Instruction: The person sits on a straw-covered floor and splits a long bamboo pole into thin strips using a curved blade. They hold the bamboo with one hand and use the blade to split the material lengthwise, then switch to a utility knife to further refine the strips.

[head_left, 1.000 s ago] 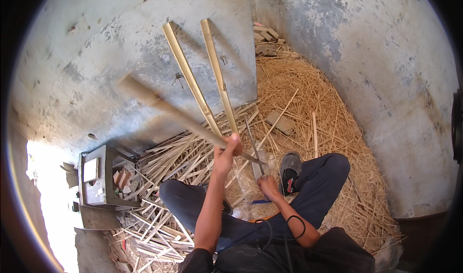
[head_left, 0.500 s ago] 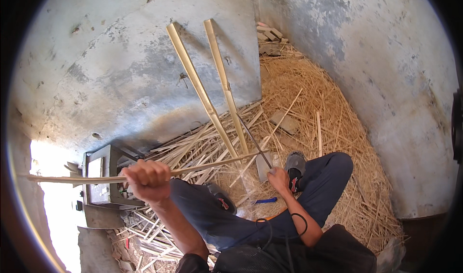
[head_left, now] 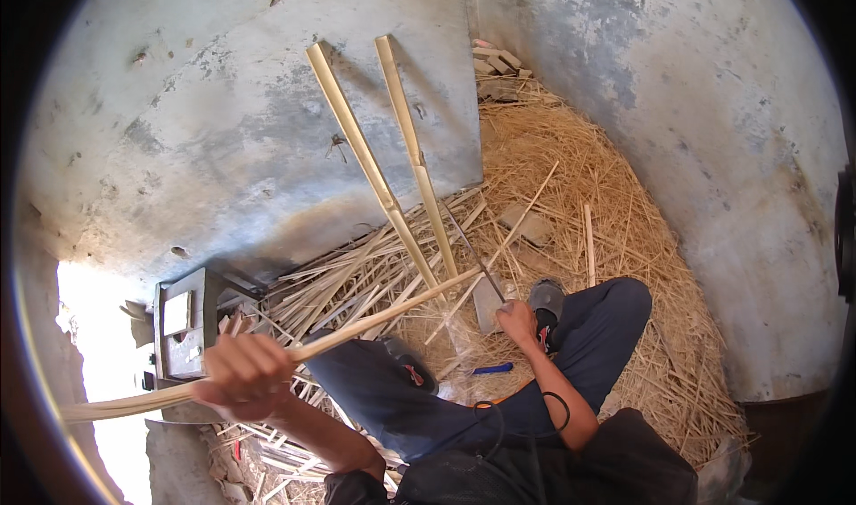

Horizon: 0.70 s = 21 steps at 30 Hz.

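My left hand [head_left: 245, 376] is closed around a long pale bamboo strip [head_left: 374, 318], which bends across in front of me. One end runs out past the fist toward the bright opening at the left. Its other end meets a long, thin, dark blade-like tool [head_left: 473, 254], seen nearly edge-on. My right hand [head_left: 515, 320] grips the near end of that tool beside my right shoe; the handle is hidden in the fingers. Two split bamboo lengths [head_left: 357, 144] [head_left: 415, 153] lean against the wall beyond, their lower ends near the meeting point.
Loose bamboo strips [head_left: 330, 264] and straw-like shavings [head_left: 580, 184] cover the floor around my crossed legs. A blue-handled object [head_left: 492, 369] lies between them. A flat block [head_left: 489, 304] sits beside my right shoe. At left stands a grey metal box [head_left: 185, 327]; bricks [head_left: 497, 61] lie in the far corner.
My left hand has moved down and slightly left with the bamboo strip, which now slants more steeply and shows a broader face. My right hand has barely shifted.
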Tool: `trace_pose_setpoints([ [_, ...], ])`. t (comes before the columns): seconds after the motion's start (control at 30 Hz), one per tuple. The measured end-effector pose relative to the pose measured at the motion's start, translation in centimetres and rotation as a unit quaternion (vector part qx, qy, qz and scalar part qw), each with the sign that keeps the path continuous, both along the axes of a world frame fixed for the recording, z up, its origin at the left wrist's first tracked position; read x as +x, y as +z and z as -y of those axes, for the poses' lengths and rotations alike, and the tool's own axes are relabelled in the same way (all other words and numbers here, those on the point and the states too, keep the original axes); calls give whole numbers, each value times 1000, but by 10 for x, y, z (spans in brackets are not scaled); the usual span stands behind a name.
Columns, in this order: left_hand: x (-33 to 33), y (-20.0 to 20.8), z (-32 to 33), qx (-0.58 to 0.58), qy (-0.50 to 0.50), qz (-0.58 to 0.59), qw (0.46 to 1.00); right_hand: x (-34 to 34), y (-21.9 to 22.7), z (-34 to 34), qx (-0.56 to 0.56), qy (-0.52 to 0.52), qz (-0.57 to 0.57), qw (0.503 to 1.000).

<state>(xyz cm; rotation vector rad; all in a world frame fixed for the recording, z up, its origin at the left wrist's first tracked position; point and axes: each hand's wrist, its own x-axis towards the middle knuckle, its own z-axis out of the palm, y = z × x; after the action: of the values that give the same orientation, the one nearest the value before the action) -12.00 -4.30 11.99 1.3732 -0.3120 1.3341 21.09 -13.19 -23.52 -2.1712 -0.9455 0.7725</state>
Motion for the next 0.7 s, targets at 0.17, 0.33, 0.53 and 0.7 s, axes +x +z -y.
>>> trace_pose_setpoints([
  [0.17,-4,-11,-5,-42,37,-4,998,-5,0,9,-63,10,5,998],
  [0.33,2,-5,-4,-37,12,6,999,-10,7,9,-37,35,6,999],
  [0.53,17,-16,-8,-39,7,-10,999,-28,45,3,22,105,45,993],
  [0.7,-35,2,8,-40,92,56,993,7,-40,14,-19,-7,18,1000],
])
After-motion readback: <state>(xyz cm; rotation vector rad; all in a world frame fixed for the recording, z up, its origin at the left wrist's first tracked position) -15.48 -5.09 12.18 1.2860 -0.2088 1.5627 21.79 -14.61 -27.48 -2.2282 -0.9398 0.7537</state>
